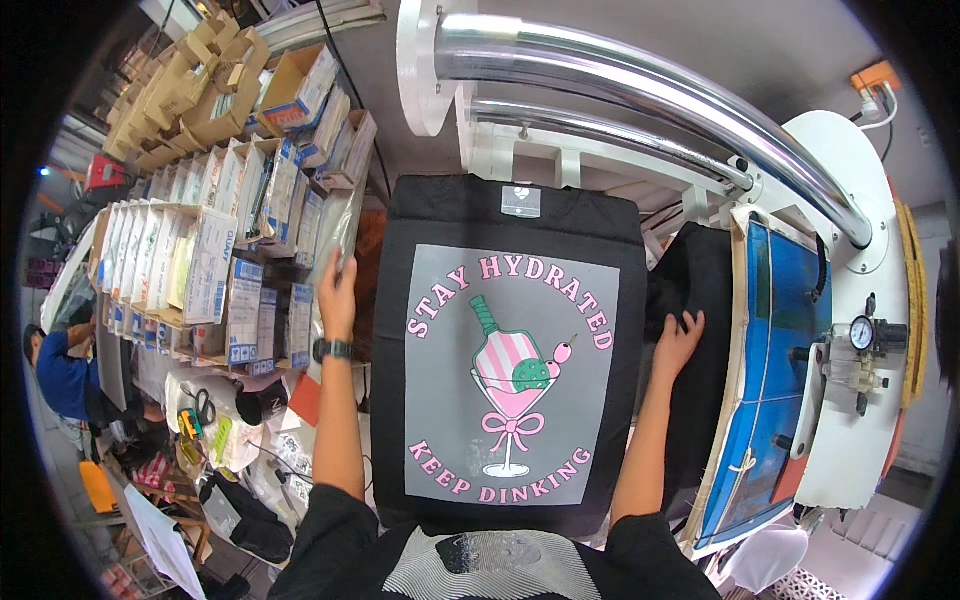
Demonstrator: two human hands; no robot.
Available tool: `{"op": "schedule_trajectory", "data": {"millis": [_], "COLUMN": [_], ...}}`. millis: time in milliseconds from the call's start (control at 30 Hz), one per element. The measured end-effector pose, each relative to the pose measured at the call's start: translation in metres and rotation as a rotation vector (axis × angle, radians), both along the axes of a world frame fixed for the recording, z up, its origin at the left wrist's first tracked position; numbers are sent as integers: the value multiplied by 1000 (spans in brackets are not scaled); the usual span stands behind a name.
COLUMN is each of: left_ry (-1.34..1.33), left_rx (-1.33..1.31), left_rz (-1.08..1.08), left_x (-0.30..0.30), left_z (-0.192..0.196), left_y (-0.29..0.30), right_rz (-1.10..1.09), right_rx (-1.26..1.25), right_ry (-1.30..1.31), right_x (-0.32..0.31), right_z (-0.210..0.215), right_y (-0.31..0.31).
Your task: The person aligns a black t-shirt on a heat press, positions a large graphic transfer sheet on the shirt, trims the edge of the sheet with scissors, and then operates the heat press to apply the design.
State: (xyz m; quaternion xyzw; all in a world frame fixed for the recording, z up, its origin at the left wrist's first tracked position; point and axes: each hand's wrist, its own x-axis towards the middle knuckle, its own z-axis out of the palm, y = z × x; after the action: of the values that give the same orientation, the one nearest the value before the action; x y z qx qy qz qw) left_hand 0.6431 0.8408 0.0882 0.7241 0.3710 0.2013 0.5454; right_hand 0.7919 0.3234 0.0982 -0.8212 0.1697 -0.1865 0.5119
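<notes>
A black T-shirt [390, 400] lies flat in front of me, its collar at the far end. On its chest is a grey transfer film [440, 380] with a pink and green cocktail-glass picture and curved pink lettering. Left of the shirt, my left hand [338, 300] has its fingers closed on a clear plastic sheet [340, 225] beside the stacked boxes. To the right of the shirt, my right hand [677, 345] rests with fingers spread on a second piece of black fabric [692, 280]. A watch [332, 349] is on my left wrist.
A white heat press with a thick chrome bar [640, 85] arches over the far side. Its blue-covered panel [775, 370] and pressure gauge [861, 333] stand right. Cardboard boxes [230, 300] crowd the left. Another person [62, 365] is at far left.
</notes>
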Motion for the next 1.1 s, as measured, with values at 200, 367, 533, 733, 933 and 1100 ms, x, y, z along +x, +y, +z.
{"op": "schedule_trajectory", "data": {"millis": [200, 367, 533, 733, 933, 1100], "left_ry": [173, -5, 8, 104, -26, 43], "left_rx": [-883, -1058, -950, -1084, -1203, -835], "left_rz": [3, -184, -156, -94, 108, 67], "left_x": [-67, -72, -78, -211, -354, -421], "left_z": [8, -17, -12, -39, -5, -28], "left_y": [-63, -54, -66, -100, -157, -167], "right_rz": [162, 183, 422, 323, 272, 452], "right_rx": [40, 454, 320, -16, 831, 601], "right_ry": [590, 845, 528, 609, 815, 746], "right_x": [-77, -62, -75, -148, -300, -360], "right_z": [2, 33, -22, -14, -22, -17], "right_y": [-32, 9, -19, -57, -113, -149]}}
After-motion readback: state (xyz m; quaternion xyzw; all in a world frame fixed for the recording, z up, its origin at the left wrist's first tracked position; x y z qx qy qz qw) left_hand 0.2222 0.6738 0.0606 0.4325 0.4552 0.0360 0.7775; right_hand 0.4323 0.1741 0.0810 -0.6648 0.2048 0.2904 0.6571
